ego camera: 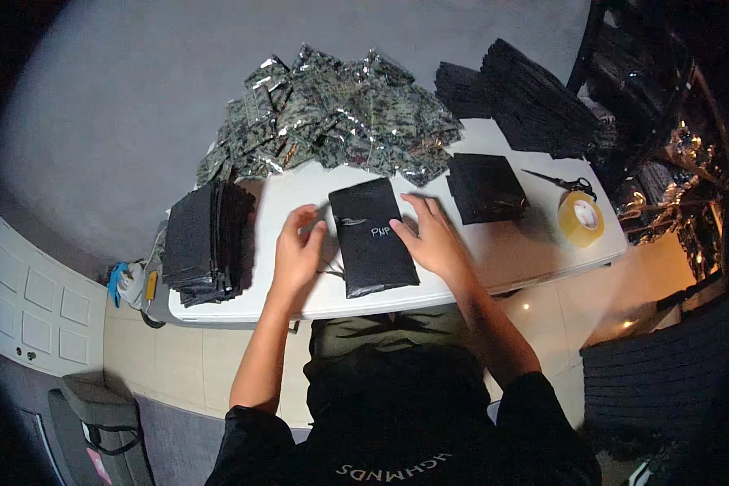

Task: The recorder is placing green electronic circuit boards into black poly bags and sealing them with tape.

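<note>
A flat black packet (373,255) with light lettering lies on the white table in front of me. My left hand (301,246) hovers by its left side, fingers curled and apart, holding nothing. At the packet's right edge is my right hand (428,237), its thumb over or against the edge and its fingers spread. A tall stack of black packets (197,243) stands on the left, and a lower black stack (486,188) sits to the right. Behind them is a heap of camouflage-patterned items in clear plastic (352,115).
Black scissors (562,181) and a roll of clear tape (581,219) lie near the right end of the white table (261,310). Piles of folded black material (534,103) stand at the back right. A shelf with shiny wrapped items (668,182) is beyond.
</note>
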A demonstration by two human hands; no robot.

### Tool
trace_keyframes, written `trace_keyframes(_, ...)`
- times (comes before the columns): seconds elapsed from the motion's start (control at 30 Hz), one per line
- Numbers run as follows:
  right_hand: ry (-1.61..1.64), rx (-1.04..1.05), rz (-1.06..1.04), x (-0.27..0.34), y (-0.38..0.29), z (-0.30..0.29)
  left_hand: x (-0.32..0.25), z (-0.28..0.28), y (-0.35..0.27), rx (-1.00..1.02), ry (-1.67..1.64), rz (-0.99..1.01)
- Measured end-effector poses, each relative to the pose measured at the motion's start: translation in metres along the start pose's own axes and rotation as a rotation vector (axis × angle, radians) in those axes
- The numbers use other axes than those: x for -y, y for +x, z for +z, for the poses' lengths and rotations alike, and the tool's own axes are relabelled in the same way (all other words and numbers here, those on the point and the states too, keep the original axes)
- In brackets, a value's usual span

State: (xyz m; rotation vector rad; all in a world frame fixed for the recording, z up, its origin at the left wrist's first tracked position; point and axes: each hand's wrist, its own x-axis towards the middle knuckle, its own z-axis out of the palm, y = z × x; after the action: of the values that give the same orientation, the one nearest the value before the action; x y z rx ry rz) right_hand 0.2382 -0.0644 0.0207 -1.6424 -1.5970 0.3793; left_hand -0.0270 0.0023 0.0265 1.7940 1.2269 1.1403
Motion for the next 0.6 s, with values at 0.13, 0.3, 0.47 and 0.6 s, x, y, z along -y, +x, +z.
trace_keyframes(0.13,-0.162,0.047,-0.177,0.016,-0.018,0.013,-0.044,0.012,-0.024,0.308,0.419,0.415)
trace_keyframes(0.3,-0.513,0.302,-0.224,0.022,-0.032,0.031,-0.031,0.043,-0.041,0.392,0.734,0.416)
trace_keyframes(0.47,-0.516,0.32,-0.202,0.023,-0.033,0.032,-0.027,0.048,-0.045,0.425,0.759,0.341)
trace_keyframes(0.6,-0.539,0.336,-0.187,0.025,-0.031,0.03,-0.032,0.048,-0.046,0.439,0.767,0.285)
